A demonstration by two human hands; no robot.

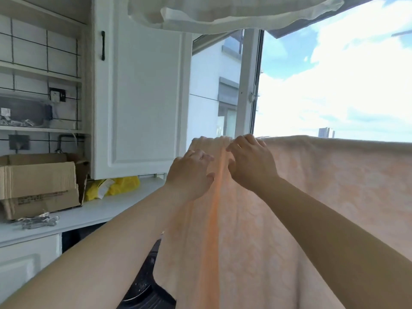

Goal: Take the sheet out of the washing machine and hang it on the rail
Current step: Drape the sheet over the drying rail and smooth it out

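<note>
Sheet (289,219) soft, damp-heavy I think; my left hand (191,175) and right hand (252,161) both pinch bunched fold near top edge

Sheet (301,208): pale peach/orange w/ faint tone-on-tone pattern, draped over a rail that's hidden under its top fold, which runs from approx centre frame out toward 3 o'clock. Fabric hangs down filling the 4–6 o'clock area; it lies flat on the right, but is bunched into vertical pleats w/ a deeper orange fold line near the left edge, dropping from centre toward 6 o'clock. Dark washing machine (145,288) is only partly visible at 6–7 o'clock, behind the sheet's lower left edge; can't tell if its door is open.
</note>
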